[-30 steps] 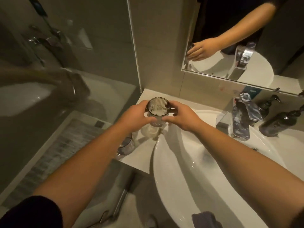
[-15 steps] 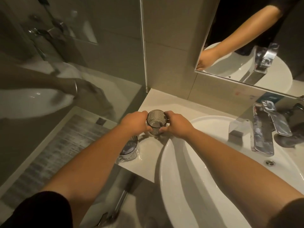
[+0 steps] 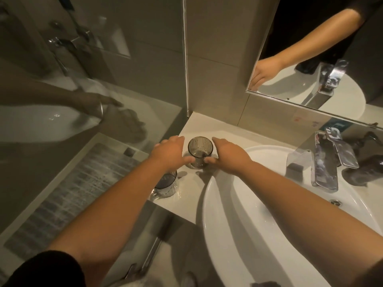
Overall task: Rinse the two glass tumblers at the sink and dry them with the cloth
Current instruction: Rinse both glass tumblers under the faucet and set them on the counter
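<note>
Your left hand (image 3: 169, 153) and right hand (image 3: 229, 155), fingers spread, flank the upright ribbed tumbler (image 3: 200, 152) left of the basin (image 3: 238, 204); second tumbler (image 3: 166, 184) nearer you. Whether either is dried, I cannot tell.
</note>
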